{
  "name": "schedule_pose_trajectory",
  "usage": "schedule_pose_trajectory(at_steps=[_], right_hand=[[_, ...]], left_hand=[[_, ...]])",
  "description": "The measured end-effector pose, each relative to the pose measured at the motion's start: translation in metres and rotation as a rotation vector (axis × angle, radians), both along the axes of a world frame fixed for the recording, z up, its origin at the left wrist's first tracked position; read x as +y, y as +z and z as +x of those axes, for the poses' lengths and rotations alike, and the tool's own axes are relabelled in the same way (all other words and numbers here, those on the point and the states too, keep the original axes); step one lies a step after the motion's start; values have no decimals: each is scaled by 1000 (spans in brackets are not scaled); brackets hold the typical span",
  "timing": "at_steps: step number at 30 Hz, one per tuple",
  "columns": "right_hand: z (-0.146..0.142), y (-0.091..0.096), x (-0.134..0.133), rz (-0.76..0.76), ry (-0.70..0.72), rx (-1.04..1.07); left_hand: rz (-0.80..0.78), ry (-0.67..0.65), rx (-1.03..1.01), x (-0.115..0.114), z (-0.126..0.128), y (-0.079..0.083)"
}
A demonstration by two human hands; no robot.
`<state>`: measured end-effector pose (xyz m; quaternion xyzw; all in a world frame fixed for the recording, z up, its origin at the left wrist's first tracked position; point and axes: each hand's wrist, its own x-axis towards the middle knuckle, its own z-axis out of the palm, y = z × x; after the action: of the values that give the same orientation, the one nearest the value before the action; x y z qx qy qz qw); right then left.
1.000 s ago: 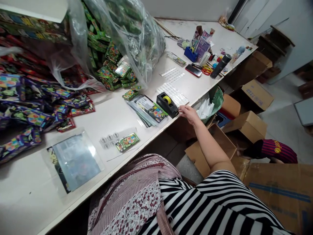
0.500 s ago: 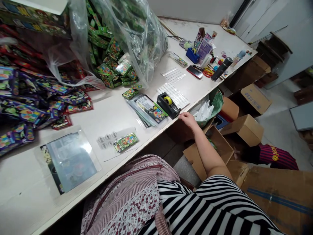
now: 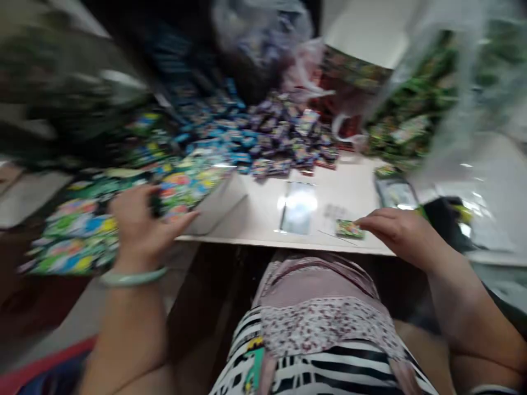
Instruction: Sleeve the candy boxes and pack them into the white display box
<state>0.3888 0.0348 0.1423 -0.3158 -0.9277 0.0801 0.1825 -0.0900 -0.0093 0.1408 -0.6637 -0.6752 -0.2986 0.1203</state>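
The view is smeared by motion. My left hand [image 3: 138,225] is over colourful printed cards [image 3: 187,184] at the left, its thumb spread away from the fingers; no held object shows. A pale green bangle [image 3: 134,277] circles that wrist. My right hand [image 3: 397,233] is at the table's front edge with thumb and fingertips pressed together; whatever they hold is too small or hidden. Its fingertips are beside a small green packet [image 3: 349,229], and I cannot tell whether they touch it. Left of that packet lies a clear plastic sleeve [image 3: 298,208].
Heaps of blue packets [image 3: 224,134] and purple packets [image 3: 280,134] cover the back of the white table [image 3: 263,219]. A clear bag [image 3: 465,93] with green packets stands at the right. The black tape dispenser [image 3: 442,219] is behind my right forearm.
The head view has swung left, bringing the printed cards and my left hand into sight. My right hand has moved left from the tape dispenser to beside the small green packet.
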Motion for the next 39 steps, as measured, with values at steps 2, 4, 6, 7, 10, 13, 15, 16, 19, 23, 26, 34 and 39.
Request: schedule_pose_trajectory(at_steps=[2,4,6,7,10,13,15,16,19,23,26,34,39], right_hand=[[-82,20,18,149,333,47],[-156,41,25,240,596,123],[-214,57,28,247,742,207],[-236,61,29,217,770,254],[-280,58,35,-8,700,425],[-303,38,44,-368,535,543],[-313,26,49,-596,428,526],[-316,21,51,-685,378,501],[-322,18,53,-822,242,431],[-327,25,55,-797,169,368],[-331,30,56,-752,123,299],[-339,42,56,-697,84,166],[-340,32,62,-657,148,173]], left_hand=[[16,98,78,-23,-23,0],[17,127,96,-30,-25,-5],[44,134,100,-29,-16,-11],[58,129,98,-29,-10,-12],[93,103,83,-32,4,-13],[124,91,93,-37,7,-13],[135,95,103,-38,7,-13],[137,97,103,-38,7,-13],[133,103,92,-36,6,-13],[147,94,102,-36,7,-12],[131,83,89,-37,6,-12],[27,63,113,-39,4,-9],[-122,93,111,-35,4,-2]])
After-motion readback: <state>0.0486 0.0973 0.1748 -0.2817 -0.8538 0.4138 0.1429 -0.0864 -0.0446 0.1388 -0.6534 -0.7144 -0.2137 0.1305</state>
